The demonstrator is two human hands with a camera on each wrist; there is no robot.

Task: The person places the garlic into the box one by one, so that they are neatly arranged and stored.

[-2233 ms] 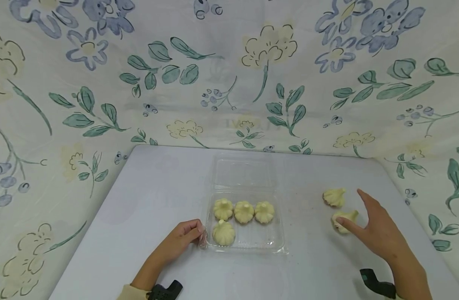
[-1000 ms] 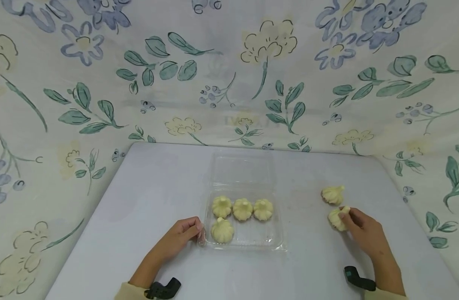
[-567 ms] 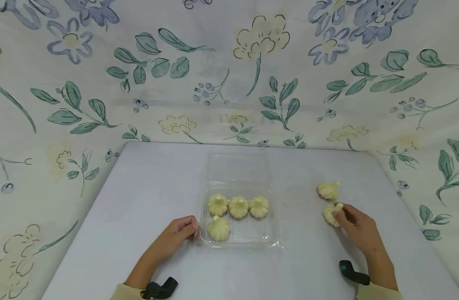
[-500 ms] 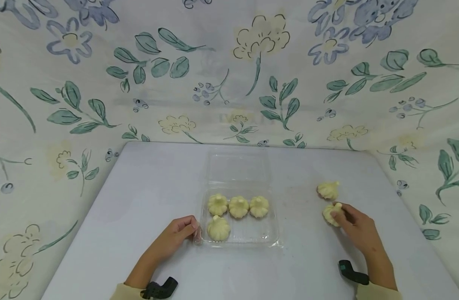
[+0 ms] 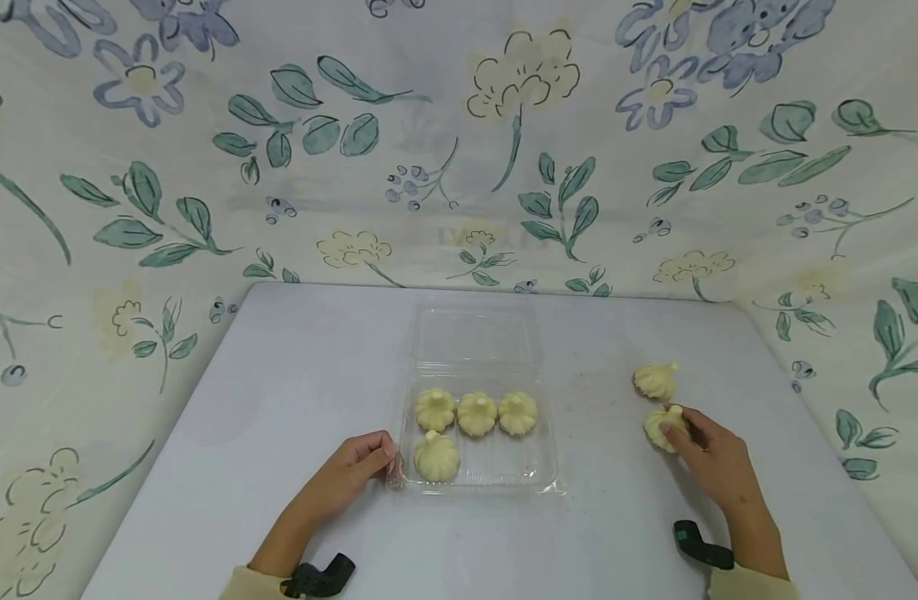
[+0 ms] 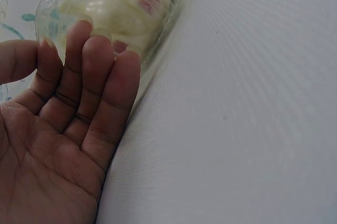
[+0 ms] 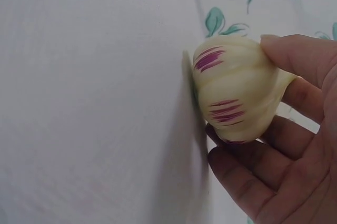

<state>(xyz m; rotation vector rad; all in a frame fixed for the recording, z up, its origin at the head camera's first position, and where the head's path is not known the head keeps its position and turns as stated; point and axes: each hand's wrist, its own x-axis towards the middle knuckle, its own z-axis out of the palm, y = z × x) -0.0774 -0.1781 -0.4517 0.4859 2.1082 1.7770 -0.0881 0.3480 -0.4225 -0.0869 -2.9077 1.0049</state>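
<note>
An open clear plastic clamshell container [image 5: 504, 468] lies on the white table, its lid [image 5: 477, 333] folded back. Inside, a back row has garlic bulbs at left [image 5: 434, 408], middle [image 5: 477, 417] and right [image 5: 518, 415]; another garlic bulb [image 5: 437, 458] sits at front left. My left hand [image 5: 348, 473] pinches the container's front left edge between thumb and forefinger. On the right, my right hand [image 5: 717, 462] grips a pale garlic bulb with purple streaks [image 7: 231, 90], thumb on one side and fingers on the other. One more garlic bulb [image 5: 655, 381] lies just behind it.
The white table [image 5: 316, 358] ends at a floral cloth [image 5: 428, 208] hung behind and along both sides. Black wrist cameras sit on the left wrist [image 5: 319, 577] and the right wrist [image 5: 700, 546].
My right hand has come left from beside the two loose bulbs and taken hold of the nearer garlic bulb, which has barely moved. The left hand stays at the container's edge.
</note>
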